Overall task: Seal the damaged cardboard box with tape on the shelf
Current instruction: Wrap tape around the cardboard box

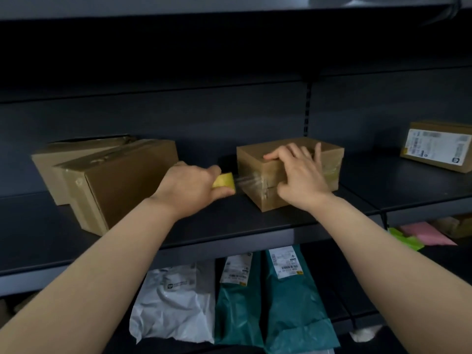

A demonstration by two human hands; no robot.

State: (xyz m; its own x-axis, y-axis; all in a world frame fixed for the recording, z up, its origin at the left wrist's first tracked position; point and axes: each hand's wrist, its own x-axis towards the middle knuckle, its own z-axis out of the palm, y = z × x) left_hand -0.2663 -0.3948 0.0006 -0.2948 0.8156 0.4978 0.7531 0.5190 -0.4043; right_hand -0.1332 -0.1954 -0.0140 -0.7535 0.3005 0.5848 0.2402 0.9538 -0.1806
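Note:
A small brown cardboard box point(251, 159) stands on the dark shelf point(229, 226), its near face crossed by clear tape. My left hand point(189, 185) grips a yellow tape roll point(224, 180) just left of the box. A clear strip of tape point(246, 180) stretches from the roll to the box's near face. My right hand point(298, 172) lies over the box's top front edge, fingers spread on the lid and thumb side down the front.
Two larger worn cardboard boxes point(109, 180) sit at the left of the same shelf. A labelled box point(436, 146) stands at the far right. Below, white point(176, 302) and teal mailer bags point(288, 302) lean on the lower shelf, with pink and green packets point(421, 236) at right.

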